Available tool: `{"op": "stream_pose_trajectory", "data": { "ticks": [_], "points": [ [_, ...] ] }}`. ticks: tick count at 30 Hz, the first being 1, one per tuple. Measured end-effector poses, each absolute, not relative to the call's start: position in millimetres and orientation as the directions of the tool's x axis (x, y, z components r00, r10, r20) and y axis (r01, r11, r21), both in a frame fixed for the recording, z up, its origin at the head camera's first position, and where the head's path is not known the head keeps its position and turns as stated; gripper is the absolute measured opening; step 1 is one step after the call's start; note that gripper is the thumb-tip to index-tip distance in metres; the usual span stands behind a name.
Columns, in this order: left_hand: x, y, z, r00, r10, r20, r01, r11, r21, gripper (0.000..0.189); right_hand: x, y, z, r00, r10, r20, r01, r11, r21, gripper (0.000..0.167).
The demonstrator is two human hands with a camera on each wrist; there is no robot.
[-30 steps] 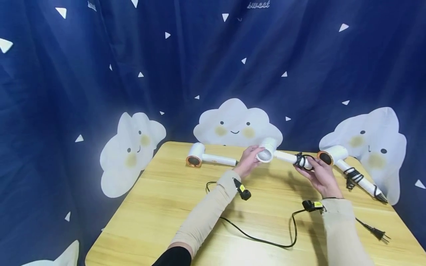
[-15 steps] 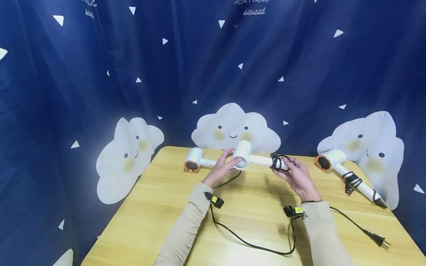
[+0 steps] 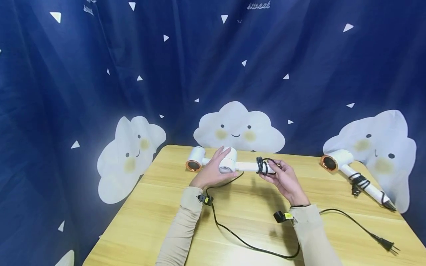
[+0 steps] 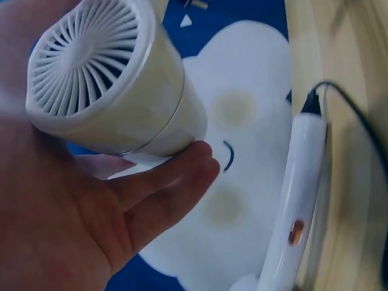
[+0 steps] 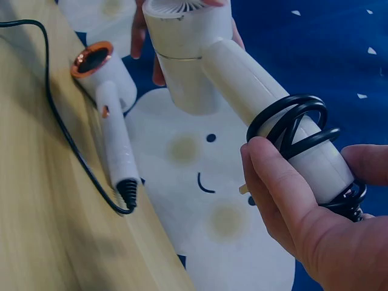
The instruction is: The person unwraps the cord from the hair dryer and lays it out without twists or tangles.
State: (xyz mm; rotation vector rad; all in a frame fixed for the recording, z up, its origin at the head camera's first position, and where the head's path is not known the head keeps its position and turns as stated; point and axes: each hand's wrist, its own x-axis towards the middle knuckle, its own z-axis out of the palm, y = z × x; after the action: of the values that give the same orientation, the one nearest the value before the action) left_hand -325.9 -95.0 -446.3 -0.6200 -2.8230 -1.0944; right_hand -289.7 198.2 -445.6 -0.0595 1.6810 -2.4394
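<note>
Both hands hold a white hair dryer [image 3: 245, 167] level above the table's back part. My left hand [image 3: 210, 173] grips its barrel, fingers on one side and thumb on the other; the slatted rear grille [image 4: 79, 60] faces the left wrist camera. My right hand [image 3: 284, 181] grips the handle's end, where a black cord [image 5: 291, 124] is wound in loops. Behind the left hand lies a second white hair dryer [image 3: 196, 157] with a copper-rimmed nozzle; its handle is mostly covered in the head view but shows in the left wrist view.
A third hair dryer [image 3: 341, 160], its cord wrapped round the handle, lies at the table's right back. A loose black cord [image 3: 246, 244] loops over the wooden table [image 3: 146, 229] beneath the wrists to a two-pin plug [image 3: 386, 244]. A blue curtain [image 3: 213, 74] hangs behind.
Both hands have carried the held hair dryer leftward, from beside the right-hand dryer to in front of the left one's handle. The two dryers on the table stay put.
</note>
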Motion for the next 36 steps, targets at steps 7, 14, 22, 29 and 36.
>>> {"op": "stream_pose_trajectory", "data": {
  "ticks": [7,14,22,29,36],
  "points": [
    [-330,-106,-443,-0.902,0.397,0.17,0.419,0.708,0.568,0.105,-291,188,-450,-0.98,-0.19,-0.058,0.117,-0.318,-0.941,0.03],
    [-330,-110,-439,-0.887,0.437,0.146,0.442,0.716,0.54,0.108,-290,185,-449,-0.979,-0.202,-0.029,0.092,-0.311,-0.946,0.031],
    [-331,-109,-442,-0.874,0.456,0.165,0.477,0.746,0.465,0.105,-290,185,-451,-0.975,-0.219,-0.044,0.117,-0.333,-0.936,0.027],
    [-332,-110,-443,-0.863,0.475,0.17,0.497,0.742,0.449,0.096,-290,184,-452,-0.973,-0.226,-0.051,0.125,-0.33,-0.936,0.029],
    [-332,-115,-440,-0.854,0.47,0.223,0.517,0.717,0.467,0.084,-288,187,-451,-0.954,-0.296,-0.053,0.157,-0.338,-0.928,0.019]
  ]
}}
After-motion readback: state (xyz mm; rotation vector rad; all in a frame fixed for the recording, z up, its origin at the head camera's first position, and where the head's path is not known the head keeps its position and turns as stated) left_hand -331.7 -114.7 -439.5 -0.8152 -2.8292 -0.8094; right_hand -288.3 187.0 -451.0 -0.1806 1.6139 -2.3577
